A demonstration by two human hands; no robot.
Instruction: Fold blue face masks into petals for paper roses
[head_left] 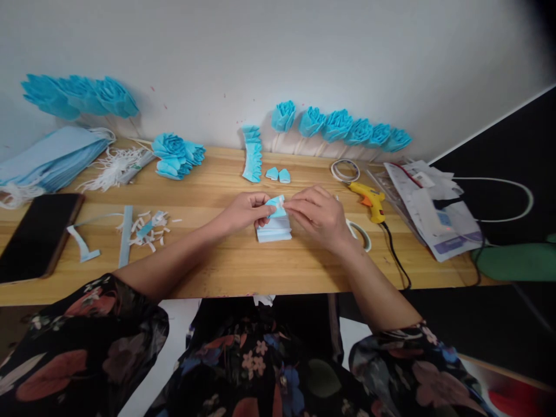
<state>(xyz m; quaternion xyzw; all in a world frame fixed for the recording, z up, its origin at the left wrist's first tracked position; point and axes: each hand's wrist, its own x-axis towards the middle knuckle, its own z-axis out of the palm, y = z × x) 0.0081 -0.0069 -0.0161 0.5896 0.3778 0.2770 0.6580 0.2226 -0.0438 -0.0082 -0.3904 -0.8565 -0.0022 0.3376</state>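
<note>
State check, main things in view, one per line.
left hand: pinching small blue piece
small blue piece: held
right hand: at that piece's edge, grip unclear
pale piece: layered or pleated
glue gun: lying down, cord attached
phone: flat, screen dark
face masks: piled
cut scraps: scattered
right flower row: heads up

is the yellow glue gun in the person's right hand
No, the yellow glue gun lies on the wooden table, while the right hand is at the small blue piece.
</note>
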